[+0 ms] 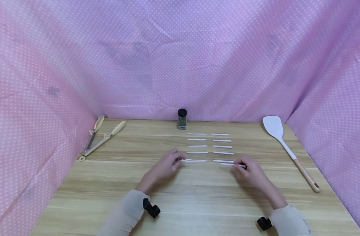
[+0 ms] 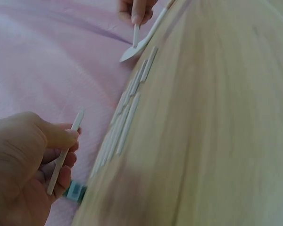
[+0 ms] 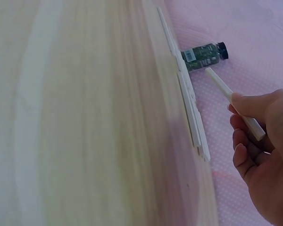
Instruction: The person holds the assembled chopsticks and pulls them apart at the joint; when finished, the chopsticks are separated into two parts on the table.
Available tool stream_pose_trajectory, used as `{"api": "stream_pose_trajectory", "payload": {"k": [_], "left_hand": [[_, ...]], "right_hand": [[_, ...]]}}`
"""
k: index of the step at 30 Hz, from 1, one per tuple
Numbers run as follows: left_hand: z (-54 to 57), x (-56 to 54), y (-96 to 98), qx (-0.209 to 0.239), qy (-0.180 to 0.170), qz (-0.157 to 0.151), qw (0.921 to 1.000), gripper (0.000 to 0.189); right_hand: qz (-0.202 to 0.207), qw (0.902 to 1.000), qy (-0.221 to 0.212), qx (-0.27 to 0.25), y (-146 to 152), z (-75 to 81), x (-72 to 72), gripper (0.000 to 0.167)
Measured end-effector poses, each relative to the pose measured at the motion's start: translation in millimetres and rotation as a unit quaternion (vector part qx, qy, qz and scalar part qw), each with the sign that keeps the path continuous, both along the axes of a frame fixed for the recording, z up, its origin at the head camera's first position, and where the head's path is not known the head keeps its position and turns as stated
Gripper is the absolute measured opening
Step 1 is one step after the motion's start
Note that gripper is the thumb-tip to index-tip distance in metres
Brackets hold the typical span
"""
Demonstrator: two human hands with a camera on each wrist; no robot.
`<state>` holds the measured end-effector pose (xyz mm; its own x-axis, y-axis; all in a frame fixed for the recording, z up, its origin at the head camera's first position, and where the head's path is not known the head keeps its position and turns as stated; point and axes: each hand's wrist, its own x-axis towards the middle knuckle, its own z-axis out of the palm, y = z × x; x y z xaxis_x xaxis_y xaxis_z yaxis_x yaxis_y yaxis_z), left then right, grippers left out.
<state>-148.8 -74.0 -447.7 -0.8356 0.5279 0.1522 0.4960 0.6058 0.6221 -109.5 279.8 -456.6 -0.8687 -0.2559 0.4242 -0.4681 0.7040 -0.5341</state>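
Between thumb and fingers, my left hand point(image 1: 167, 163) pinches a thin white stick with a pointed end point(image 2: 58, 170). It is held near the left end of the closest stick in the left column point(image 1: 197, 161). My right hand point(image 1: 252, 171) grips a plain, blunt-ended white stick point(image 3: 219, 84) by one end. In the head view that stick overlaps the front of the nearest stick in the right column point(image 1: 222, 161). Several white sticks lie sideways in two columns, one above another; the left ones look tapered at one end. Fingers partly hide both held sticks.
Behind the columns stands a small spice jar point(image 1: 182, 119) with a black lid. Opened tongs point(image 1: 104, 139) lie at the back left. A white spatula point(image 1: 273, 127) with a wooden handle lies along the right side. Pink dotted cloth point(image 1: 180, 59) walls the wooden table point(image 1: 180, 203).
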Motion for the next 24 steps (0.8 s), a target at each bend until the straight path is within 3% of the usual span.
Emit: {"api": "stream_pose_trajectory", "payload": {"k": [5, 11, 18, 24], "left_hand": [[-10.0, 1.3, 25.9, -0.011, 0.020, -0.010, 0.9997, 0.012], [-18.0, 4.1, 50.0, -0.032, 0.016, 0.000, 0.9994, 0.007], [-22.3, 9.4, 66.8, -0.081, 0.056, 0.011, 0.9951, 0.004], [-27.5, 8.6, 72.6, -0.103, 0.098, 0.017, 0.9897, 0.004]], "right_hand": [[0.010, 0.9997, -0.019, 0.007, -9.7, -7.2, -2.0, 0.010], [0.020, 0.9981, -0.055, 0.022, -18.4, -14.5, -5.5, 0.007], [0.014, 0.9955, -0.028, 0.089, -26.4, -14.3, -7.8, 0.010], [0.006, 0.9931, -0.029, 0.113, -31.9, -9.2, -8.7, 0.008]]}}
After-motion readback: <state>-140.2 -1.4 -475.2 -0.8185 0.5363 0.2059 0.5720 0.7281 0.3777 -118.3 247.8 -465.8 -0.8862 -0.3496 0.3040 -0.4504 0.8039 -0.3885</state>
